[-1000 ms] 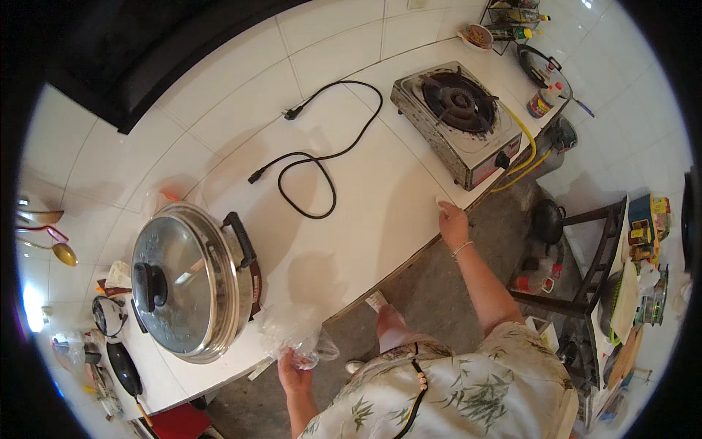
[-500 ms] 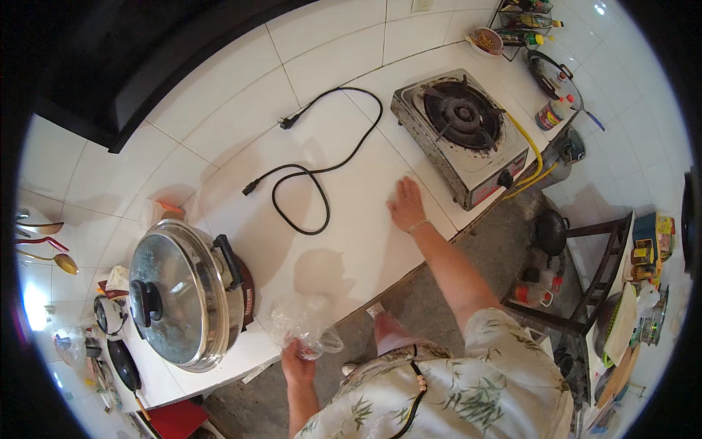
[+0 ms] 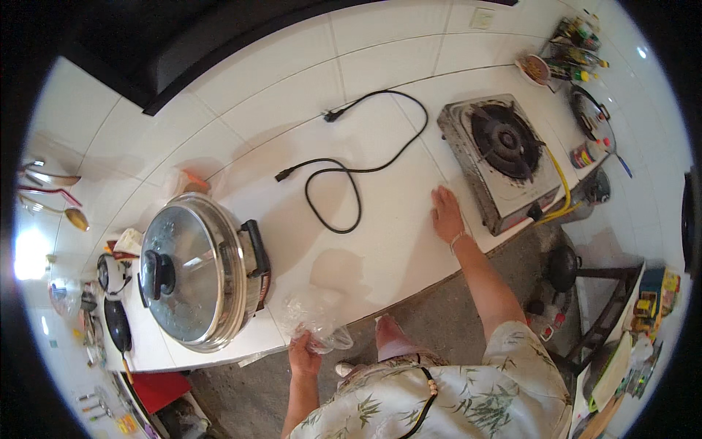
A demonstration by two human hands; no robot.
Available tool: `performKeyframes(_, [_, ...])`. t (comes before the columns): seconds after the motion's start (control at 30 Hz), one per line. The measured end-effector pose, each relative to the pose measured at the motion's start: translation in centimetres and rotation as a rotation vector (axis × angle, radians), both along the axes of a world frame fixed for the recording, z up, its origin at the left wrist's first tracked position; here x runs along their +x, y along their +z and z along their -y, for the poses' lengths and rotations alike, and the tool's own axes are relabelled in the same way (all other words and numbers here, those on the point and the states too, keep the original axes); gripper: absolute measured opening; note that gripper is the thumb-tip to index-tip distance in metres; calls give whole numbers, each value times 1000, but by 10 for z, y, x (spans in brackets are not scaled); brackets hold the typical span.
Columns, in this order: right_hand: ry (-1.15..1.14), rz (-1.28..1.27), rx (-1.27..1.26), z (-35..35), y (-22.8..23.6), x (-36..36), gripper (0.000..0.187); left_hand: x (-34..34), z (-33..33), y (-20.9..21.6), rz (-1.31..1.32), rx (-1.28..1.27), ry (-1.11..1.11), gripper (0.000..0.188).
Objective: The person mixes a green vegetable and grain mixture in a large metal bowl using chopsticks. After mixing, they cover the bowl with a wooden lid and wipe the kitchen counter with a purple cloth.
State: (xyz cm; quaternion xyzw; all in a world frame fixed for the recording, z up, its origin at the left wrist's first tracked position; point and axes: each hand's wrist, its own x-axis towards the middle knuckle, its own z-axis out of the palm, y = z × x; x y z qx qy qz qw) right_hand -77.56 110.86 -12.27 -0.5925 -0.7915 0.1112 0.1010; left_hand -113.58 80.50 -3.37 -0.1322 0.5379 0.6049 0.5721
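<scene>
At the counter's front edge my left hand (image 3: 303,355) is closed on a crumpled clear plastic bag (image 3: 311,313), which rests partly on the white tiled counter (image 3: 395,249). My right hand (image 3: 447,216) lies palm down on the counter, fingers stretched out, with nothing in it. Just right of that hand stands a gas stove (image 3: 504,157) with a single burner. A black power cord (image 3: 358,197) lies loosely looped on the counter between the hands and the wall. Left of the bag is a large steel pot (image 3: 234,285) with a glass lid (image 3: 183,274).
A yellow hose (image 3: 561,197) runs from the stove over the counter's edge. Bottles (image 3: 578,55) and a bowl (image 3: 535,69) stand in the far right corner. Ladles (image 3: 73,218) hang at the left wall, above a black pan (image 3: 117,322). A dark wooden stand (image 3: 603,314) is at the right.
The view has shifted, so the counter's things appear further right. My right hand stays on the counter near the stove; my left hand still holds the plastic bag.
</scene>
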Motion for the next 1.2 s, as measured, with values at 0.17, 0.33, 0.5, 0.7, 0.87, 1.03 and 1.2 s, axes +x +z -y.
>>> performKeyframes(0.17, [141, -59, 114, -80, -20, -80, 46, -5, 18, 10, -8, 38, -8, 31])
performKeyframes(0.33, [389, -110, 19, -26, -2, -127, 48, -23, 27, 16, -71, -8, 16, 34])
performKeyframes(0.5, [338, -58, 3, 90, 10, -98, 54, -38, 77, 13, -72, 11, 146, 34])
performKeyframes(0.7, [439, -127, -146, 202, 17, -191, 57, -84, 164, 9, -76, 53, 327, 35])
performKeyframes(0.87, [578, -174, -96, 278, 20, -295, 59, -137, 279, 4, -104, 232, 485, 33])
performKeyframes(1.03, [459, -146, 53, 337, -12, -347, 58, -179, 400, -9, -120, 154, 758, 31])
performKeyframes(1.2, [564, -79, -29, 397, -19, -496, 56, -232, 500, -21, -118, 260, 864, 32])
